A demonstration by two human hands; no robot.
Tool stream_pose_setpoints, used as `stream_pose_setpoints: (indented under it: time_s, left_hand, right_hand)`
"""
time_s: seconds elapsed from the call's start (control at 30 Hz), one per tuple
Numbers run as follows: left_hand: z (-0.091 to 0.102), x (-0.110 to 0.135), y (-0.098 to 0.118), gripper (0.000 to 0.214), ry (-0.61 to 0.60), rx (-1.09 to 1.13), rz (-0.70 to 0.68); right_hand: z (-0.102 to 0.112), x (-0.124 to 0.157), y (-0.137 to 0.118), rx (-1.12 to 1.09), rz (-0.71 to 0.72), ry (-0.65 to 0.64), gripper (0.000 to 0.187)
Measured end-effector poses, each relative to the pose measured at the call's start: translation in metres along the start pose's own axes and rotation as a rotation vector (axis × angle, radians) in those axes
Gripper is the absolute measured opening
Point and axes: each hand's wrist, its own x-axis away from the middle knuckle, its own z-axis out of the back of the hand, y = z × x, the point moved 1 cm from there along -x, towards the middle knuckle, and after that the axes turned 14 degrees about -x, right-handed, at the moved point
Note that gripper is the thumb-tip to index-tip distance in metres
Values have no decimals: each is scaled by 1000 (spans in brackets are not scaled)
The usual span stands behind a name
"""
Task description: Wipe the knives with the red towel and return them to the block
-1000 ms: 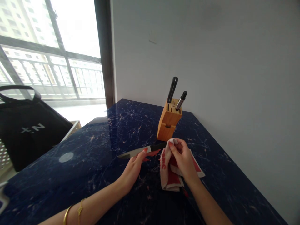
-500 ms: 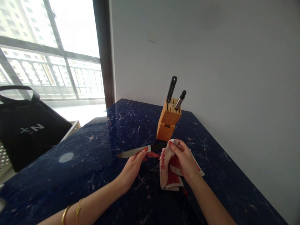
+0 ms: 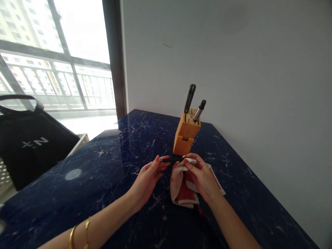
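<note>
As the folded red-and-off-white fabric cloth (image 3: pixel 180 193) lies nearest, it goes first: lower folds drop left of the right wrist; whether they touch the glossy dark-blue veined tabletop (image 3: pixel 103 186) cannot be told. The right hand (image 3: pixel 203 176) has the cloth's upper edge pinched with little gap, bunched at the right end of a slim black-handled knife (image 3: pixel 172 159); presumably the fabric pads that hold. The left hand (image 3: pixel 147 176), thumb above and fingers curled, is nearly closed about the handle's left end. Support at both ends probably steadies the knife against twisting.

Knife: between the hands, just short of an upright tan wooden knife block (image 3: pixel 184 138). Handle dark, straight, near level, seen narrow. Blade barely discernible, likely edge-on; condition unreadable.

Beyond: the block stands toward the far right, before a plain pale-grey wall (image 3: pixel 241 79). Its slotted top slants nearward, likely for easy reach; a long black handle (image 3: pixel 190 98) rises left, a shorter black-and-silver handle (image 3: pixel 200 110) right.
</note>
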Motion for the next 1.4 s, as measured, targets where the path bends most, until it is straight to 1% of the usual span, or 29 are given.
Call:
stream_pose_setpoints:
  time_s: [0.1, 0.2, 0.3, 0.4, 0.53, 0.63, 0.7, 0.8, 0.87, 0.93, 1.0, 1.07, 1.13, 1.27, 1.33, 1.4]
  left_hand:
    - [3, -2, -2, 39, 33, 21, 42]
    - [6, -3, -4, 39, 77, 27, 89]
    - [9, -4, -6, 38, 94, 53, 120]
    - [10, -4, -6, 37, 105, 53, 109]
    - [11, -4, -6, 32, 157, 23, 61]
    - [11, -5, -4, 37, 201, -11, 54]
    - [12, -5, -3, 43, 225, -41, 42]
    - [14, -5, -2, 47, 272, -112, 9]
    - [14, -5, -4, 47, 318, -167, 2]
    - [14, -5, -7, 46, 355, -199, 9]
    - [12, -4, -10, 45, 351, -202, 16]
    - [10, -3, -12, 45, 311, -198, 12]
    - [8, -2, -12, 45, 273, -191, 4]
    - [5, -1, -12, 47, 206, -163, 3]
    - [4, -1, -13, 46, 197, -176, 8]
    - [4, -1, -13, 44, 193, -207, 13]
  right_hand:
    - [1, 1, 1, 78, 39, -34, 25]
    - [2, 2, 2, 190, 124, -56, 23]
    - [2, 2, 2, 285, 194, -80, 21]
    - [1, 3, 1, 339, 203, -101, 19]
    - [-2, 4, -1, 392, 167, -75, 18]
    - [-1, 3, 0, 417, 160, -51, 21]
    - [2, 1, 1, 431, 196, -11, 27]
    - [4, 1, 3, 385, 266, 81, 46]
    - [2, 3, 4, 346, 295, 101, 55]
    - [-4, 6, 5, 364, 311, 89, 52]
    - [-9, 11, 6, 442, 317, 65, 40]
    - [-11, 14, 8, 524, 303, 28, 28]
    - [-12, 14, 10, 583, 286, -5, 22]
    - [-6, 10, 12, 631, 271, 5, 20]
    - [-4, 8, 11, 620, 278, 29, 20]
    - [-4, 7, 11, 604, 282, 22, 19]
